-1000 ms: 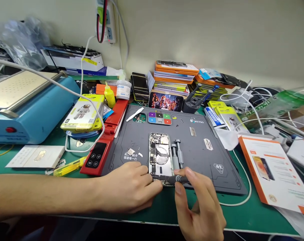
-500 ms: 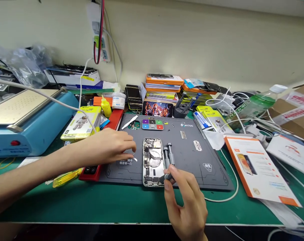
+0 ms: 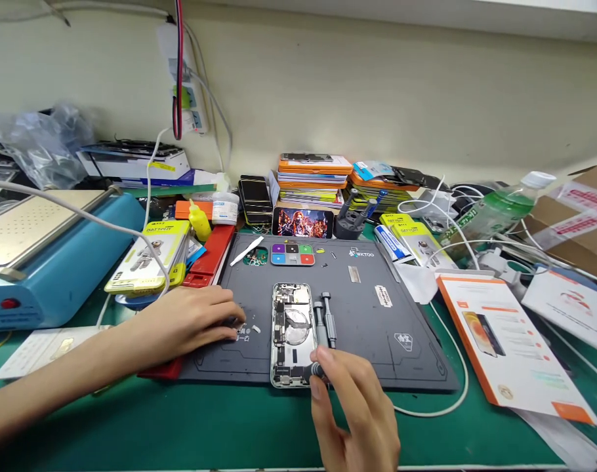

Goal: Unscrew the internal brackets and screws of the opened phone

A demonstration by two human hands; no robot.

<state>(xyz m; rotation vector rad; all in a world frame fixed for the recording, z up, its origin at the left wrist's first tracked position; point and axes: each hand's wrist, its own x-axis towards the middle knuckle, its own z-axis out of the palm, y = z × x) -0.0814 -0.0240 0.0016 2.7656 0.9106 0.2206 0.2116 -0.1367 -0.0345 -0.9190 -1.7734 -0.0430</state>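
Note:
An opened phone (image 3: 295,334), its circuit boards and round coil exposed, lies on a dark grey work mat (image 3: 360,354). At the phone's lower right corner, my right hand (image 3: 357,413) pinches a short dark ribbed screwdriver between thumb and fingers. The screwdriver's tip is hard to make out. Two grey screwdrivers (image 3: 330,321) lie on the mat along the phone's right side. My left hand (image 3: 203,320) rests on the left part of the mat with its fingers curled around something dark and mostly hidden. A small whitish strip (image 3: 256,329) lies beside its fingertips.
Behind the phone lie a coloured tray (image 3: 292,254) and a white spudger (image 3: 247,251). A playing phone (image 3: 302,223) leans beside a screwdriver holder (image 3: 350,226). A blue heating machine (image 3: 72,278) stands left, a phone box (image 3: 515,347) right. A white cable (image 3: 466,367) skirts the mat.
My left hand has moved left and down, away from the whitish strip, onto the mat. My right hand still holds the screwdriver at the phone's lower corner. The view has tilted up slightly.

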